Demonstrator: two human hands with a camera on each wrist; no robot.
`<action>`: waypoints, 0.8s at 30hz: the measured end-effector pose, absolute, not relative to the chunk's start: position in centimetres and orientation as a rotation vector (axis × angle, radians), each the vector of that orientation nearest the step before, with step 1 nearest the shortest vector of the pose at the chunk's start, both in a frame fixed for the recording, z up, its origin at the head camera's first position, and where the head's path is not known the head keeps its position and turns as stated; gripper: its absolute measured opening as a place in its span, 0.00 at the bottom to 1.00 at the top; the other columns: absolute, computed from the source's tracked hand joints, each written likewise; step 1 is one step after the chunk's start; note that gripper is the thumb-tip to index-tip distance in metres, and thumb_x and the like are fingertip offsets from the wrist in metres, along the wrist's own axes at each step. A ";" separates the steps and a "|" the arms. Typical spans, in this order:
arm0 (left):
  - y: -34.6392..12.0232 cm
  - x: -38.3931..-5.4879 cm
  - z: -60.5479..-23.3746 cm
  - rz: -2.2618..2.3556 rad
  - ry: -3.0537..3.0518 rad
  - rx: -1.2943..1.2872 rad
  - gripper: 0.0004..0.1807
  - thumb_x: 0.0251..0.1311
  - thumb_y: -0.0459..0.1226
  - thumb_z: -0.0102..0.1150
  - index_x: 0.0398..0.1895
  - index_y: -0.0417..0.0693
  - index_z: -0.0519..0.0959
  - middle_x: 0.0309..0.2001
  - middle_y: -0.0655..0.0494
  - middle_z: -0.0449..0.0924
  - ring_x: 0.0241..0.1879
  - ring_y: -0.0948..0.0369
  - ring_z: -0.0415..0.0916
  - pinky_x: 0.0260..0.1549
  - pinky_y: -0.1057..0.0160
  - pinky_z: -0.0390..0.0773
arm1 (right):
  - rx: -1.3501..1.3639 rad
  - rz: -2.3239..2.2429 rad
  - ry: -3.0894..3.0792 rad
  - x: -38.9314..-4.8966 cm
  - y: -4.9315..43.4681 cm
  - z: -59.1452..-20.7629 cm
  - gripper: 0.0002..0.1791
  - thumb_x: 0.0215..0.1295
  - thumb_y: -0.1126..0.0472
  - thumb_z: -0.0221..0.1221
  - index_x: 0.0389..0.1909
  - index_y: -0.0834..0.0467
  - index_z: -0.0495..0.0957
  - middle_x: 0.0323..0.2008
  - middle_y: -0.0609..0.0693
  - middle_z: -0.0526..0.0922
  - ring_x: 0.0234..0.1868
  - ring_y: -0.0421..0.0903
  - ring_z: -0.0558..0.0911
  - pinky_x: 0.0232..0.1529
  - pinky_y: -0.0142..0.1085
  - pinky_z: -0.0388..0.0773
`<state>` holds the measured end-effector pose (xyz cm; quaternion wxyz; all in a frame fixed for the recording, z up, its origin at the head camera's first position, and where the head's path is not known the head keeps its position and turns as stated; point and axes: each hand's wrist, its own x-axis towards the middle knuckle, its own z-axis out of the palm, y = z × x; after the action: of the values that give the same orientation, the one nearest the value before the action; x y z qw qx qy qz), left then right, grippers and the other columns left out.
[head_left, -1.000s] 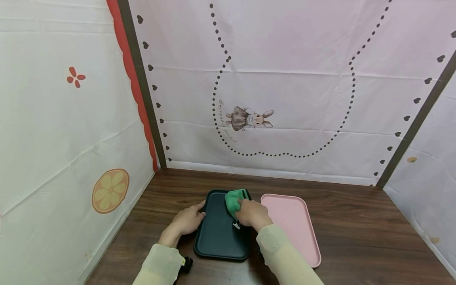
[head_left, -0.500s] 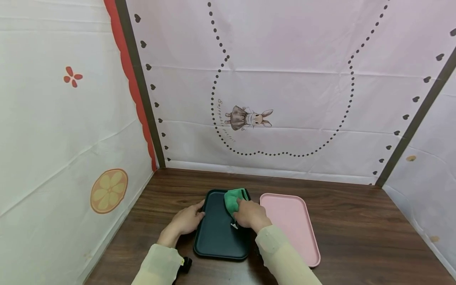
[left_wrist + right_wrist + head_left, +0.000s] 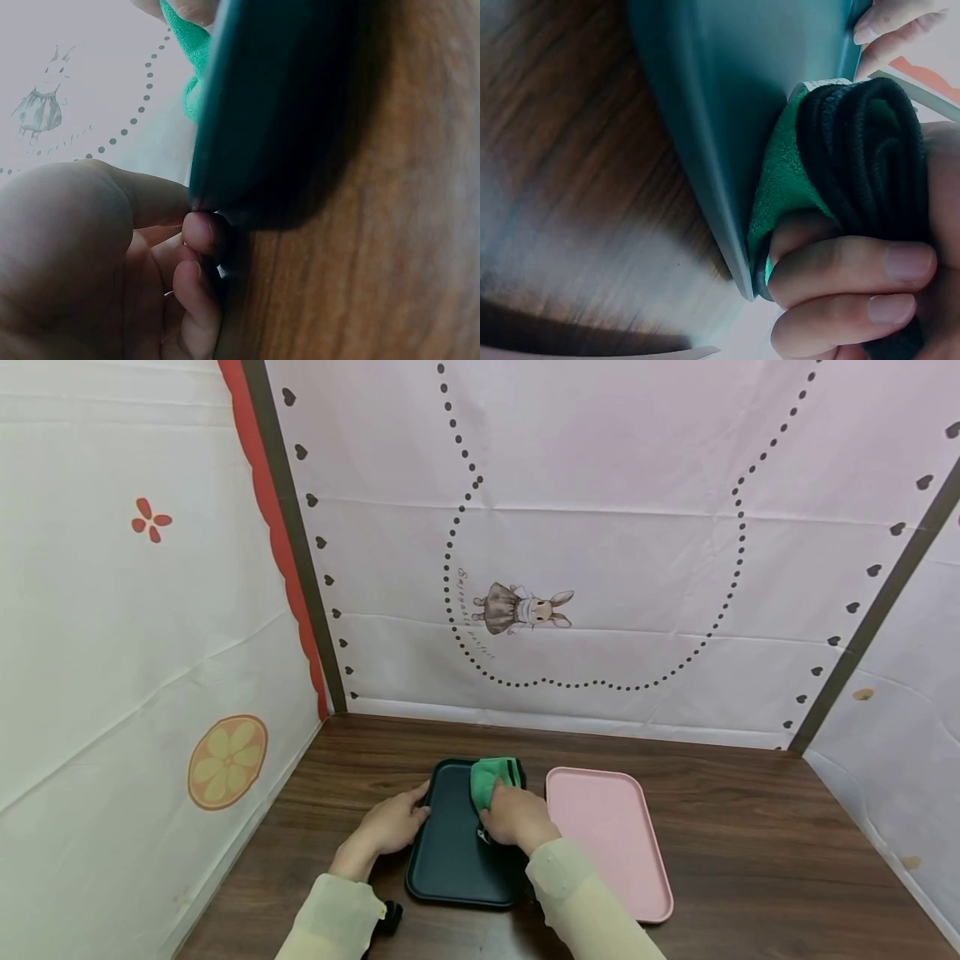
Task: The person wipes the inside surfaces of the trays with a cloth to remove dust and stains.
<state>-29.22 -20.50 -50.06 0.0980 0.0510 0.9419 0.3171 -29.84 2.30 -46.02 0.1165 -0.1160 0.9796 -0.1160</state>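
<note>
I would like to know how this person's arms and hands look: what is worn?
The left sleeve and right sleeve are long, pale cream and plain, ending near the wrists. The left hand and right hand wear no gloves. A small black object shows beside the left sleeve; what it is, I cannot tell.

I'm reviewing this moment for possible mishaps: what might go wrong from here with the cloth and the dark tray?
The dark green tray might swing or slide, since the left hand holds it only at its left edge. The green cloth is bunched in the right hand, so a loose part could slip out. The right sleeve overlaps the pink tray in the head view, so an outward move might nudge it.
</note>
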 end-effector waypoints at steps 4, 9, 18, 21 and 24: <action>-20.4 -29.3 -50.1 0.927 2.794 0.149 0.30 0.79 0.43 0.51 0.81 0.54 0.62 0.55 0.47 0.86 0.45 0.55 0.84 0.50 0.46 0.80 | -0.351 -0.326 2.872 -29.8 2.1 -46.1 0.39 0.77 0.46 0.57 0.79 0.63 0.60 0.46 0.60 0.88 0.39 0.54 0.87 0.38 0.48 0.84; -20.4 -29.3 -50.1 0.919 2.800 0.138 0.30 0.78 0.43 0.51 0.81 0.54 0.63 0.60 0.46 0.84 0.52 0.53 0.83 0.55 0.43 0.79 | -0.363 -0.316 2.879 -29.9 1.9 -46.3 0.39 0.77 0.46 0.56 0.79 0.64 0.60 0.33 0.57 0.86 0.29 0.49 0.83 0.32 0.45 0.80; -20.4 -29.2 -49.9 0.905 2.805 0.144 0.30 0.78 0.43 0.51 0.81 0.54 0.63 0.58 0.47 0.85 0.48 0.57 0.83 0.53 0.44 0.79 | -0.352 -0.324 2.890 -30.2 1.6 -46.8 0.39 0.77 0.45 0.56 0.79 0.64 0.60 0.39 0.58 0.88 0.30 0.50 0.84 0.34 0.46 0.82; -20.4 -29.2 -49.9 0.907 2.799 0.136 0.30 0.78 0.43 0.51 0.81 0.55 0.63 0.56 0.49 0.86 0.42 0.60 0.81 0.51 0.47 0.79 | -0.341 -0.322 2.893 -30.2 1.5 -46.9 0.40 0.76 0.45 0.56 0.79 0.64 0.60 0.44 0.60 0.88 0.35 0.52 0.86 0.37 0.48 0.83; -20.4 -29.2 -49.9 0.909 2.797 0.134 0.30 0.78 0.43 0.51 0.81 0.54 0.63 0.55 0.50 0.86 0.41 0.61 0.81 0.50 0.47 0.79 | -0.338 -0.324 2.896 -30.2 1.4 -46.8 0.40 0.76 0.45 0.57 0.79 0.64 0.60 0.47 0.61 0.88 0.37 0.53 0.87 0.39 0.50 0.84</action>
<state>-29.24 -20.37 -49.93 0.0984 0.0453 0.9454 0.3074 -30.15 1.37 -46.82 0.1038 -0.1145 0.9819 -0.1100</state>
